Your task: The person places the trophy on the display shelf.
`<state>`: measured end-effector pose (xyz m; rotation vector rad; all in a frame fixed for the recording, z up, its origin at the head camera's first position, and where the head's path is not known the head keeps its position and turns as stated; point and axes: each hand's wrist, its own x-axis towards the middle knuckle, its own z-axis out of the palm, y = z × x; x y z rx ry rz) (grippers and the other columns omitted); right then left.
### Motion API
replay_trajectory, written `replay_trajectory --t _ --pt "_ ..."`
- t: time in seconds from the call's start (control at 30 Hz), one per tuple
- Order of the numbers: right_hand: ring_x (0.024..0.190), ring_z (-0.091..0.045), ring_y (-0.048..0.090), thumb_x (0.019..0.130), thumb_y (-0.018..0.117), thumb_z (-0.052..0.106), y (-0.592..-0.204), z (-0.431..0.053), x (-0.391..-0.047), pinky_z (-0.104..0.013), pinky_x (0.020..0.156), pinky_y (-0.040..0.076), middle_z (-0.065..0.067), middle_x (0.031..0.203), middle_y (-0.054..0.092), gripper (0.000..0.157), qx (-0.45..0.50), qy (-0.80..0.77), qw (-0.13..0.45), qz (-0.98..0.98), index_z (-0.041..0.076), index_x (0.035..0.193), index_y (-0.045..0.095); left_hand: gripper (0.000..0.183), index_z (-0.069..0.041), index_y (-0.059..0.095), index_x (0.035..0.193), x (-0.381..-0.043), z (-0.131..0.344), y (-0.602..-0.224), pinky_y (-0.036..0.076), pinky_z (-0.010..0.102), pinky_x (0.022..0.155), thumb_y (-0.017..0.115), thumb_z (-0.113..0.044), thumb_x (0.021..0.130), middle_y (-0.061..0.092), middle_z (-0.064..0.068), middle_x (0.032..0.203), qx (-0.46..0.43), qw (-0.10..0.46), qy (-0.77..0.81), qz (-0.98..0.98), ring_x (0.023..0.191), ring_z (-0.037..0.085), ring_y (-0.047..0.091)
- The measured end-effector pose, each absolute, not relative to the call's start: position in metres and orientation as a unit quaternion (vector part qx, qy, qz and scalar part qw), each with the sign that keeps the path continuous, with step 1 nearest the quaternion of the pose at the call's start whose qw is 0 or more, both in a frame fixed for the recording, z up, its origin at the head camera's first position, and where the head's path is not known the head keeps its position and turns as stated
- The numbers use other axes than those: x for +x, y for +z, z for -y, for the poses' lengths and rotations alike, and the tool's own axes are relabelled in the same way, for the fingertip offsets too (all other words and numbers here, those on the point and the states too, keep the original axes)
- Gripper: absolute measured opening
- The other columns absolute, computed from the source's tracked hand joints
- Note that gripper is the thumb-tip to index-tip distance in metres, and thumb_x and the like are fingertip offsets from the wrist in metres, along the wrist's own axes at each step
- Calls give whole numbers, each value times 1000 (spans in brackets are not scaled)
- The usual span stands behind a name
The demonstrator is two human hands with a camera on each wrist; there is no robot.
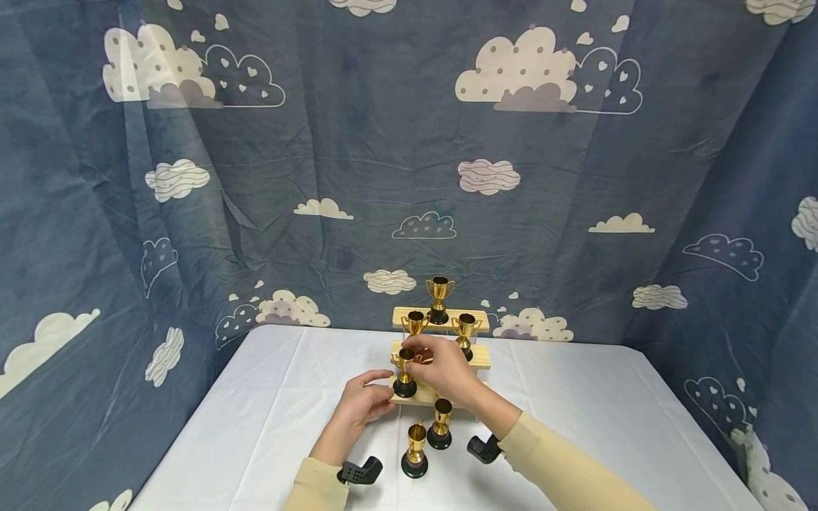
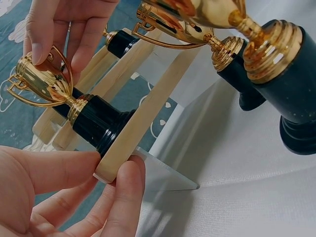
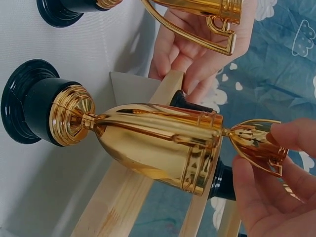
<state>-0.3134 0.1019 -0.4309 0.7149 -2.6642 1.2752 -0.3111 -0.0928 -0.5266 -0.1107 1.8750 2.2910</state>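
Right hand (image 1: pixel 447 367): pinching gold trophy cup (image 1: pixel 405 372) | Left hand (image 1: pixel 361 406): gripping lowest wooden tier (image 2: pixel 152 109), 9-o'clock end | You should confirm flat seating before releasing

No text, label, brand, number or sign can be read: none on the gold trophies (image 3: pixel 158 143) or their black bases (image 3: pixel 39 106), none on the wooden tiers (image 1: pixel 481 357) near the far edge of the desk (image 1: pixel 300 369), none on the black wrist devices (image 1: pixel 364 472), none on the blue patterned cloth (image 1: pixel 383 142) behind.
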Motion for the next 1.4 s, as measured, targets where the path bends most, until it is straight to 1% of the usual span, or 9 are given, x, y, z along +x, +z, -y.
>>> replay_trajectory --t 0.17,0.33,0.53,0.83,0.97,1.1,1.17,1.27,1.4 --pt "97 -16 68 87 78 15 -430 -102 -312 -33 83 59 4 113 70 40 230 421 55 876 14 126 68 53 7 56 135 -312 92 -527 62 33 71 69 4 83 72 12 90 -37 91 769 -631 75 19 70" --pt "97 -18 69 86 79 14 -429 -105 -309 -32 80 59 1 110 69 46 224 420 61 877 14 130 66 52 5 59 133 -308 91 -524 62 32 70 68 4 83 71 13 90 -38 87 770 -631 75 19 70" --pt "97 -20 69 85 78 11 -425 -109 -310 -31 78 60 0 110 69 46 231 422 69 874 13 129 66 52 5 59 133 -307 91 -522 62 33 70 69 4 82 70 13 91 -35 82 771 -631 75 19 69" --pt "95 -23 69 82 80 12 -417 -114 -302 -35 78 59 -2 109 70 46 232 410 88 878 16 126 68 51 5 60 131 -307 90 -522 63 36 72 69 5 81 70 14 89 -36 79 772 -629 73 19 69" --pt "97 -26 68 82 80 11 -414 -117 -298 -37 79 59 -4 111 70 46 234 406 92 879 14 127 68 50 5 61 130 -307 90 -523 63 35 71 69 5 81 70 13 88 -36 77 774 -627 72 18 69" --pt "98 -30 67 83 81 11 -413 -120 -295 -43 83 59 -8 112 70 48 230 411 93 877 11 128 67 49 5 61 129 -306 90 -524 63 35 71 69 6 81 70 14 88 -35 75 775 -627 71 18 69" --pt "99 -31 68 83 82 15 -412 -122 -292 -44 84 59 -7 111 70 49 224 411 96 879 10 128 67 49 5 61 129 -306 90 -525 63 35 72 69 7 81 70 14 89 -37 74 775 -626 71 18 69" --pt "99 -27 68 83 84 21 -410 -126 -288 -41 82 59 -1 110 69 49 210 402 98 886 13 129 67 49 5 61 129 -307 90 -526 63 35 72 68 7 81 69 15 91 -38 74 777 -625 71 19 68" --pt "97 -21 68 84 81 18 -410 -131 -283 -35 81 59 5 109 68 46 203 388 96 894 16 128 68 48 4 62 128 -308 90 -527 63 34 72 68 7 81 67 17 96 -46 74 776 -625 72 19 68"
